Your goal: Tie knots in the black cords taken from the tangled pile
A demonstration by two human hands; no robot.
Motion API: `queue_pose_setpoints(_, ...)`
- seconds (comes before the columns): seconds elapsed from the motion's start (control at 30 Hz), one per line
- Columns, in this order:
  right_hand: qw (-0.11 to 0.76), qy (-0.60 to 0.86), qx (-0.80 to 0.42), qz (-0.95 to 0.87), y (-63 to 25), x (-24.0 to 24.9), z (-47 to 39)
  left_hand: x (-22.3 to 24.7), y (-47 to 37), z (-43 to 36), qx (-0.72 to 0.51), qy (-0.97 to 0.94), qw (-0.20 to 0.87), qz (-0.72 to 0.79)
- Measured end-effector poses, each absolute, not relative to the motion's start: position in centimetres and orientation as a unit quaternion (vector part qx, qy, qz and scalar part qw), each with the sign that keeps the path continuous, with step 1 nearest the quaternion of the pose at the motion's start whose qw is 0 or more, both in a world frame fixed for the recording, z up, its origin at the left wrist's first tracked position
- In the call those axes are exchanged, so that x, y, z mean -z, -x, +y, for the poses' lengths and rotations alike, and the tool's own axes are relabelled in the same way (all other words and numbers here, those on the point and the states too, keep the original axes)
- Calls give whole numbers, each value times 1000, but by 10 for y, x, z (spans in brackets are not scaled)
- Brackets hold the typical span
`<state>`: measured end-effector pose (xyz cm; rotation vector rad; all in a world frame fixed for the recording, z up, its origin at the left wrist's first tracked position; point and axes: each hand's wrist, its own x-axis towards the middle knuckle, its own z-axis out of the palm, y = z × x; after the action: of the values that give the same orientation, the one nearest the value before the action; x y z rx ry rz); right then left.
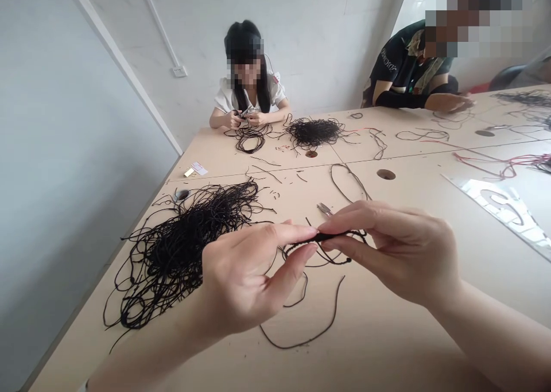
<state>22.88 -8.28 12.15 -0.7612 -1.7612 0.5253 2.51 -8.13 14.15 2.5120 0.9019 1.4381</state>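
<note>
Between my two hands, above the table, is a black braided cord bracelet [340, 236] with thin loose ends hanging below it. My left hand [253, 266] pinches its left part between thumb and forefinger. From the other side, the thumb and fingers of my right hand [396, 243] are closed on the same piece, close to the left fingertips. Behind the right fingers shows the metal tip of a small tool [325, 209], mostly hidden. On the table beneath lies a loose dark cord [301, 345]. Left of my left hand lies a large tangled pile of black cords [185, 237].
Across the table [473, 300] a person [247, 93] handles black cords beside another pile [316, 132]. Another person [400, 76] leans over at the right. A clear plastic sheet [508, 208] and red cords [491, 162] lie right. Cable holes [386, 174] pierce the tabletop.
</note>
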Motion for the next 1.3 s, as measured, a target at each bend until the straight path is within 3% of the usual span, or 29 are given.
queue_pose_setpoints(0.23,514,346,-206,-757,-229,-116,-75,-150,-24,-71,-372,-765,364,380)
queue_pose_setpoints(0.37,510,337,-194,-767,-229,-114,-70,-149,-25,-63,-339,-721,471,379)
queue_pose_setpoints(0.73,541,314,-194,-756,-226,-109,-66,-141,-27,-51,-336,-684,527,376)
queue_pose_setpoints(1.3,568,277,-198,-749,-219,-95,-58,-143,-25,-53,-326,-692,513,391)
